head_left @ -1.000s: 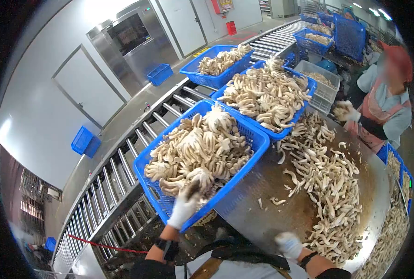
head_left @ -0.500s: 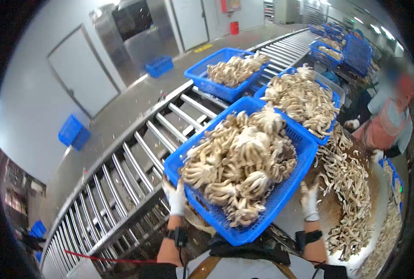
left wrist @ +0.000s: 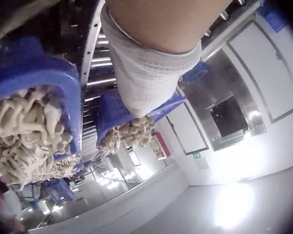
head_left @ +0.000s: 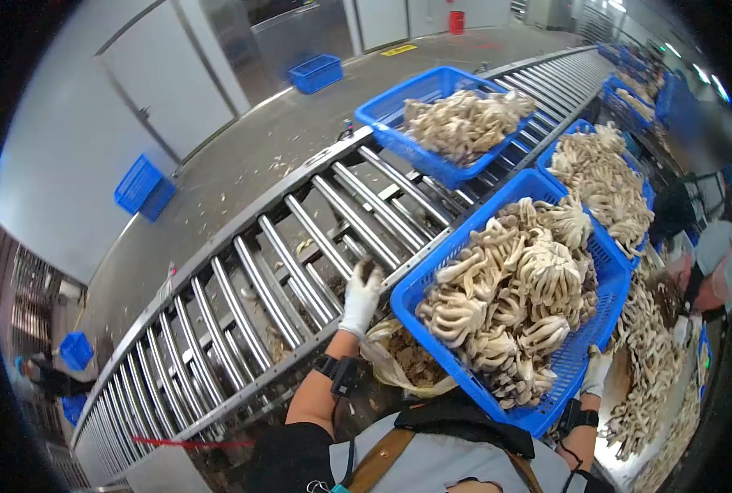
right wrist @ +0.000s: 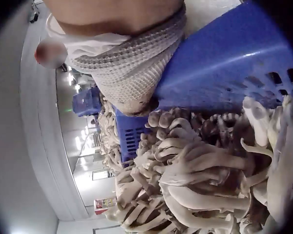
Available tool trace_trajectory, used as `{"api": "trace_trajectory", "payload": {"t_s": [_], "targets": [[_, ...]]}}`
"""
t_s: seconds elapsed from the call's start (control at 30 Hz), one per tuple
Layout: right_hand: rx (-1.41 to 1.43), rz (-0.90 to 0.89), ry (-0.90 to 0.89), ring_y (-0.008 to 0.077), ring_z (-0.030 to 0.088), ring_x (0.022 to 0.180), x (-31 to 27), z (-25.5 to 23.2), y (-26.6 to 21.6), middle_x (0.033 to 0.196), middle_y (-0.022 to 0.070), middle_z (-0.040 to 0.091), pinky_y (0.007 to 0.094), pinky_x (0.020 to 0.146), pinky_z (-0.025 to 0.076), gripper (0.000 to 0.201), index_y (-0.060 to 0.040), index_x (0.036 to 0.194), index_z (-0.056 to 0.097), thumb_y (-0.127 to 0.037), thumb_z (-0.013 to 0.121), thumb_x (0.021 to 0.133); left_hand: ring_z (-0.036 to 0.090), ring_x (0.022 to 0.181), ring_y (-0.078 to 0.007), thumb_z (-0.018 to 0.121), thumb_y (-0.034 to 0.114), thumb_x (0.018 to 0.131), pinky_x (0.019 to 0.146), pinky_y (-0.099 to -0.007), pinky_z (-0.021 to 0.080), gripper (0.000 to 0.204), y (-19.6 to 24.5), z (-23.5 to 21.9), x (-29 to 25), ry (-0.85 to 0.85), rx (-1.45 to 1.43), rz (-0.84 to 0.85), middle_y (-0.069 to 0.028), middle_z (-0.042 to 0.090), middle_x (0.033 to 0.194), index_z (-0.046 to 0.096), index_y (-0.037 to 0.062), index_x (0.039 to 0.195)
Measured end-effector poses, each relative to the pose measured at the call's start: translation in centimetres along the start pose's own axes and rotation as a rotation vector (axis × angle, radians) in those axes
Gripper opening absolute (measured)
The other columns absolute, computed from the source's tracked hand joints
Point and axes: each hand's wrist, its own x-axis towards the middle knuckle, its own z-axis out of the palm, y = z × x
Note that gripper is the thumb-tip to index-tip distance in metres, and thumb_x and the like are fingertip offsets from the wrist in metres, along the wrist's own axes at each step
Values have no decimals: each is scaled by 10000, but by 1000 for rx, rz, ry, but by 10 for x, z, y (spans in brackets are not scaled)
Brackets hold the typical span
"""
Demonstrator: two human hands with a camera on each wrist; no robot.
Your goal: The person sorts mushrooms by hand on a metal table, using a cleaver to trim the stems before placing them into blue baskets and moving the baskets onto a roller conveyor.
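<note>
Now the left hand in a white knit glove with dark-smudged fingertips [head_left: 362, 297] is apart from the blue, rectangular, perforated plastic basket [head_left: 577, 352], whereas half a second ago it was at that basket's left rim; it is beside the near edge of the steel roller conveyor [head_left: 318, 236], its fingers loosely extended and holding nothing. Meanwhile, the right hand in a matching white glove [head_left: 598, 374], earlier a little way off the right wall, has come against the right rim. Its fingertips are largely hidden in the right wrist view, so I cannot tell whether they curl round the plastic. The basket, heaped with pale, finger-shaped mushroom clusters [head_left: 538, 271], lies to the right of the left hand and on the inner side of the right one, slightly tilted in the head view, and has shifted rightward in that view. Its far corner meets a second blue mushroom-filled basket [head_left: 647, 197]; a third blue basket [head_left: 415, 156] sits on the rollers beyond. Below the left rim, a pale open sack [head_left: 378, 352] shows brown contents.
</note>
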Motion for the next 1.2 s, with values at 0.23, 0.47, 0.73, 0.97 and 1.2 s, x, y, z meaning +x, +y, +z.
{"api": "trace_trajectory", "payload": {"t_s": [0.23,0.47,0.73,0.97,1.2], "targets": [[-599,-31,41,381,543,1117,0,-7,13,1267,272,524,402,980,408,685,63,1394,317,-106,675,835,555,792,-131,580,306,937,673,-281,479,373,0,37,138,-202,-531,-200,-20,589,965,526,82,1231],[-657,-179,389,390,468,1186,-23,4,-6,1273,216,496,418,1032,355,637,20,1380,353,-118,655,836,541,669,-154,582,313,935,494,-322,440,218,-17,70,195,-91,-796,-474,-4,533,870,508,160,1073],[-493,-802,-101,320,495,1194,-76,174,-170,1301,203,482,428,984,446,488,38,1261,489,-140,597,820,612,834,-251,580,192,936,733,-417,524,215,-33,115,249,-170,-1041,-486,-84,636,965,575,28,1073],[-84,-620,-695,338,551,1116,-102,248,-211,1185,220,571,395,985,429,404,12,1242,532,-172,570,884,596,637,-188,663,133,855,589,-360,504,183,-39,-7,201,155,-706,-388,-62,636,816,638,-4,974],[814,741,-1224,232,581,853,-197,354,-173,1006,95,607,359,773,505,324,-73,1273,460,-91,517,954,676,825,-280,533,97,920,758,-418,573,250,-75,-159,73,146,-876,-366,-139,674,996,577,-50,1117]]}}
